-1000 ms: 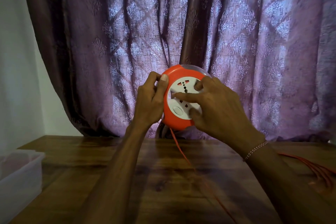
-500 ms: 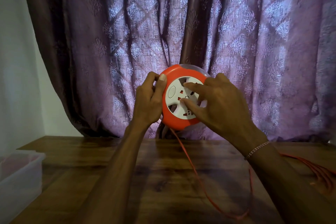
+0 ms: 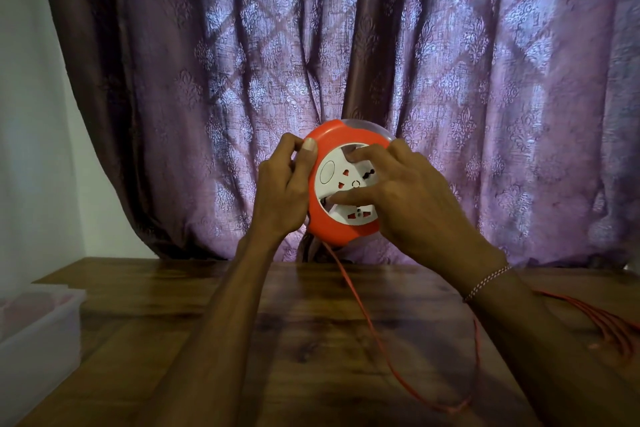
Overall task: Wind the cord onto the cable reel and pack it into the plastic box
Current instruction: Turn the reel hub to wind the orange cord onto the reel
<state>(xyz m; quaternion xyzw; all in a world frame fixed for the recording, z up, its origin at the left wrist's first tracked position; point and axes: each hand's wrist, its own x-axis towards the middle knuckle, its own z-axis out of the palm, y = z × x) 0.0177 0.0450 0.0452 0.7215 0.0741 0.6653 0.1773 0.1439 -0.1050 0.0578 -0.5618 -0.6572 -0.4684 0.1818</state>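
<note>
Orange plastic rings the reel [image 3: 346,184], which is held up in the air above the table [image 3: 294,340], in front of the curtain [image 3: 346,45]. The left hand [image 3: 282,191] grips its left rim, thumb curled over the orange edge and fingers wrapped behind. The right hand [image 3: 412,198] lies on the white socket face with fingers bent, two fingertips hooked into gaps in that face. From the bottom of the reel the orange cord [image 3: 367,319] hangs down to the table, loops near the front edge and rises again towards the right forearm; more of it lies bunched at the far right of the table. The box [image 3: 38,329] sits at the left, well apart from the reel.
</note>
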